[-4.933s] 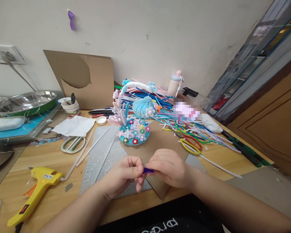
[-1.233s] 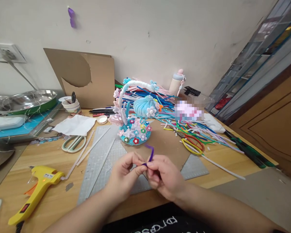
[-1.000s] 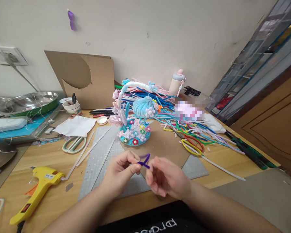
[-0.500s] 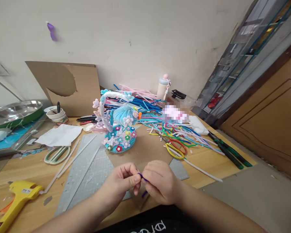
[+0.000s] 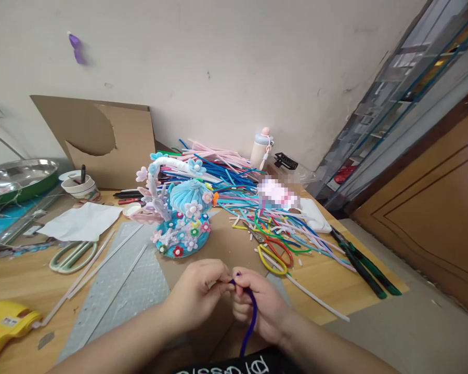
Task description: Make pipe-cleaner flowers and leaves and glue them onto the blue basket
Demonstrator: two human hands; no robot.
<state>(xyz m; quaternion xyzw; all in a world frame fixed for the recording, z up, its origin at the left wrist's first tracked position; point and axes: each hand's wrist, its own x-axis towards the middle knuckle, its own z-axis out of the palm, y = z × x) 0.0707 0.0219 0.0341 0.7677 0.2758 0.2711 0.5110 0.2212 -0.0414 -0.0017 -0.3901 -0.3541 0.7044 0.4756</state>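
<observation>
Between both hands is a dark purple pipe cleaner [image 5: 251, 323], its upper end pinched at the fingertips and its long tail hanging down toward my lap. My left hand [image 5: 200, 291] is closed, thumb and fingers pressed on the pipe cleaner's end. My right hand [image 5: 259, 301] grips the same piece beside it, thumb on top and fingers curled. Just beyond the hands stands a blue pipe-cleaner ornament [image 5: 185, 208] with a round base, an arch, a shell shape and several small flowers. It rests on a brown cardboard sheet [image 5: 226, 244], apart from my fingers.
Loose pipe cleaners [image 5: 226, 166] pile up behind the ornament. On the right lie scissors [image 5: 273, 257] and green-handled pliers [image 5: 368, 267]. To the left are a yellow glue gun [image 5: 10, 324], green-handled scissors [image 5: 73, 257] and a grey cutting mat [image 5: 120, 291]. A bottle [image 5: 261, 148] stands by the wall.
My fingers have shifted their hold and the hands have turned, so a long tail of the purple pipe cleaner now shows below the right hand. The camera view has swung slightly right.
</observation>
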